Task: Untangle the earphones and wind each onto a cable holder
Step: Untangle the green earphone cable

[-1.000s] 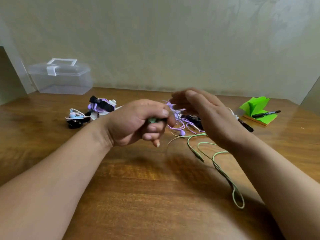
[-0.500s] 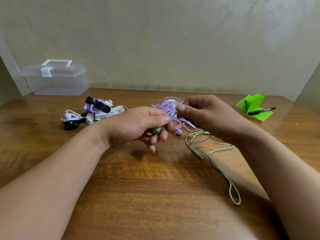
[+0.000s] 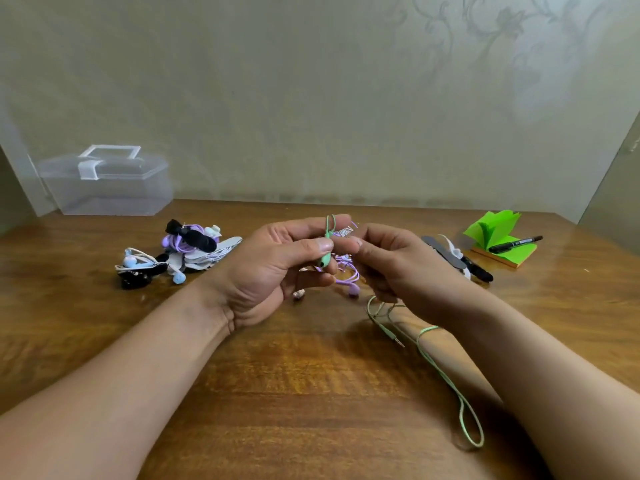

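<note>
1. We see the left hand point(image 3: 273, 275) raised over the wooden table point(image 3: 311, 393), with its thumb and curled fingers pinching one earbud of the green earphones point(image 3: 325, 258).
2. The earbud is pale mint green and smooth. It points down and to the left, and its thin cord rises above the thumb in a small bend.
3. The right hand point(image 3: 401, 268) is right beside it, fingers curled, with the thumb and forefinger tips pressed together next to the left thumb. The green cord comes out from under this hand, so we read it as gripping the cord.
4. From there the cord drops to the table in loose curves and runs towards us along the right forearm, ending in a long narrow loop. Its metal plug point(image 3: 394, 338) lies on the wood near the wrist.
5. Just behind the hands lies a tangle of purple earphones point(image 3: 349, 275), with one bud resting on the table.
6. At far left sits a heap of wound bundles point(image 3: 183, 251) in white, purple and blue, with black wraps.
7. To the right, loose cable holders point(image 3: 450, 252) lie as dark flat strips.
8. Beyond them we see green sticky notes point(image 3: 495, 230) with a black marker point(image 3: 516, 243) on top, and at the back left a clear plastic box point(image 3: 107, 188).
</note>
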`<state>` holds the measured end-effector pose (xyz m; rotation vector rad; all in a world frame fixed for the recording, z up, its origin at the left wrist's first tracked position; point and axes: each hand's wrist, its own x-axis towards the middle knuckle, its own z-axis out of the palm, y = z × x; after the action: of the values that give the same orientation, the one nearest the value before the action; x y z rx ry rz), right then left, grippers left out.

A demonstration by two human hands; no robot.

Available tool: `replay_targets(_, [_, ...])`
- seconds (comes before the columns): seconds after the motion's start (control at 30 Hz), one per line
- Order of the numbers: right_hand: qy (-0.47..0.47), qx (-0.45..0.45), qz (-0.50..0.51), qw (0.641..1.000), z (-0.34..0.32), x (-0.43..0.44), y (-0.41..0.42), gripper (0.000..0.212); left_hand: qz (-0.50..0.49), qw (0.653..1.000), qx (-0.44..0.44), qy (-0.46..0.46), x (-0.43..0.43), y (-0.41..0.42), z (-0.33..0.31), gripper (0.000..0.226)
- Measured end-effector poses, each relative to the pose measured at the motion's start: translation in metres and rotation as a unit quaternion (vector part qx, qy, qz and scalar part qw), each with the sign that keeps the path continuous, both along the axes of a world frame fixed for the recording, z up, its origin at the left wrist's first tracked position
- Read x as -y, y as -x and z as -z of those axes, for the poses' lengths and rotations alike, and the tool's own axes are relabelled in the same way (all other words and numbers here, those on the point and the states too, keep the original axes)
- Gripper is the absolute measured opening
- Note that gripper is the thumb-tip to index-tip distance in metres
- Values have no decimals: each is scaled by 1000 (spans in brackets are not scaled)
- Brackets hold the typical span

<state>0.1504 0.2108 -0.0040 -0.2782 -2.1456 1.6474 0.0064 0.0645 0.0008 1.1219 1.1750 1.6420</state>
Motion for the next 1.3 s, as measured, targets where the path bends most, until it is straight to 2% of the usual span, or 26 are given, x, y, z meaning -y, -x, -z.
replay_targets(0.1, [-31, 1, 16, 999, 3, 9, 3, 22, -21, 1000, 10, -6, 0, 2, 0, 46])
replay_targets(0.2, [-57, 14, 30, 998, 5, 16, 5, 22, -48, 998, -27, -2, -1, 3, 1, 50])
replay_targets(0.3, [-167, 60, 64, 982, 5, 17, 5, 25, -102, 991, -82, 5, -4, 6, 4, 51])
replay_targets(0.43, [-257, 44, 109, 959, 3, 18, 4, 23, -173, 946, -271, 43, -7, 15, 15, 50])
replay_targets(0.53, [-305, 19, 143, 941, -2, 13, 0, 20, -137, 897, -411, 87, -3, 14, 15, 42])
replay_targets(0.6, [-305, 4, 159, 939, -8, 7, -2, 14, -95, 885, -444, 106, 1, 8, 12, 35])
replay_targets(0.67, [-258, -20, 145, 955, -13, 1, -5, 7, -58, 898, -420, 119, 3, -1, 9, 30])
replay_targets(0.83, [-88, -69, 41, 993, -21, -4, -12, 3, 84, 960, -254, 85, 11, -7, -2, 31])
replay_targets(0.9, [17, -72, -15, 997, -19, -4, -11, 3, 124, 976, -173, 50, 13, -4, -5, 39])
replay_targets(0.97, [83, -65, -52, 993, -12, -4, -7, 10, 121, 985, -122, 8, 13, -3, -5, 43])
replay_targets(1.07, [67, -20, -65, 995, -2, 2, -1, 24, 68, 995, -77, -20, 9, 2, -4, 45])
replay_targets(1.17, [-17, 17, -3, 1000, -4, 12, 1, 31, 0, 996, -87, -6, 6, 4, -3, 48])
replay_targets(1.23, [-65, 25, 21, 997, -4, 15, 1, 29, -34, 994, -102, -5, 5, 4, -3, 52])
replay_targets(1.3, [-66, 44, 12, 997, -3, 20, 1, 22, -56, 991, -125, -9, 4, 4, -3, 55])
